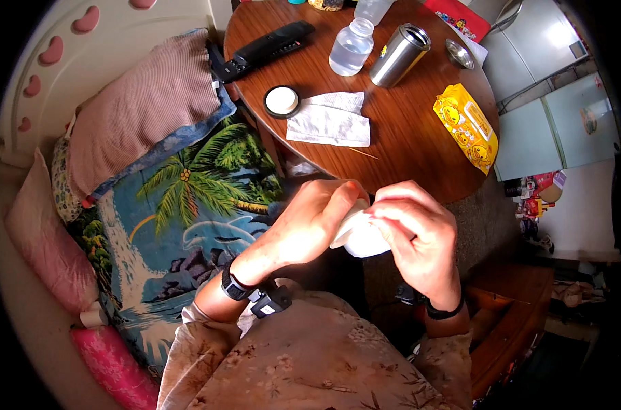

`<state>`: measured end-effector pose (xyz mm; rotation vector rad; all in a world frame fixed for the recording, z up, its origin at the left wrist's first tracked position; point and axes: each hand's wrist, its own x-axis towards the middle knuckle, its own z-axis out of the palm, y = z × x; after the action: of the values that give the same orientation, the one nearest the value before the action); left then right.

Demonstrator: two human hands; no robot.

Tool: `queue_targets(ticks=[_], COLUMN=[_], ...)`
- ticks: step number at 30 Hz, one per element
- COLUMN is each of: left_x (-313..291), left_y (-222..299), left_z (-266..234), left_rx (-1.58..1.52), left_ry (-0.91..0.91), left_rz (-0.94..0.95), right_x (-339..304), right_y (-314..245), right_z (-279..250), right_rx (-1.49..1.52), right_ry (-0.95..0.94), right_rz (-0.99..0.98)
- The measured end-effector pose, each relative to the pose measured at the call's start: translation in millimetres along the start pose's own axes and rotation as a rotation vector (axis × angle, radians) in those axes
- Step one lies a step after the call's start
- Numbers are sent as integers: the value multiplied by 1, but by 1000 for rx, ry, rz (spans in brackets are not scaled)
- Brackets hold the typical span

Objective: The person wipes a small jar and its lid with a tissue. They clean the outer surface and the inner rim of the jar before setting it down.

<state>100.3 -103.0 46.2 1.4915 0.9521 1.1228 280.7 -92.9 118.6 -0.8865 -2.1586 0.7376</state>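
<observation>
Both my hands are raised in front of my chest, just off the near edge of the round wooden table (406,154). Between them is a soft-looking white piece (366,240), perhaps tissue; glare and my fingers hide its exact kind. My left hand (324,219) curls round its left side. On the right, the thumb and fingers of my right hand (420,231) pinch its edge. Beyond them on the table lie a creased white paper towel (329,123), a black-rimmed round lid (282,101) with a white inside, and a thin stick (364,153). A steel tumbler (401,58) stands uncovered farther back.
A clear bottle of liquid (351,49) stands beside the tumbler, near a small metal dish (459,54). A black remote control (269,49) lies at the left, a yellow wipes pack (466,126) at the right edge. A bed with a palm-patterned cover (187,205) adjoins the table.
</observation>
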Motion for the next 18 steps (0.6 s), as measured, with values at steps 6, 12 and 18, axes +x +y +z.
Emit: queue_targets(ticks=[6,12,18], left_x=[2,-8,-8], left_y=[3,9,-5], left_z=[3,-2,3], left_rx=[-305,-414,-174], left_ry=[-182,-232,-59], left_rz=[-350,-288,-110], right_x=[-2,-21,-19], right_y=[9,29,25], right_z=[5,1,2], right_rx=[17,378,353], right_ry=[18,72,38], right_rz=[42,266,221])
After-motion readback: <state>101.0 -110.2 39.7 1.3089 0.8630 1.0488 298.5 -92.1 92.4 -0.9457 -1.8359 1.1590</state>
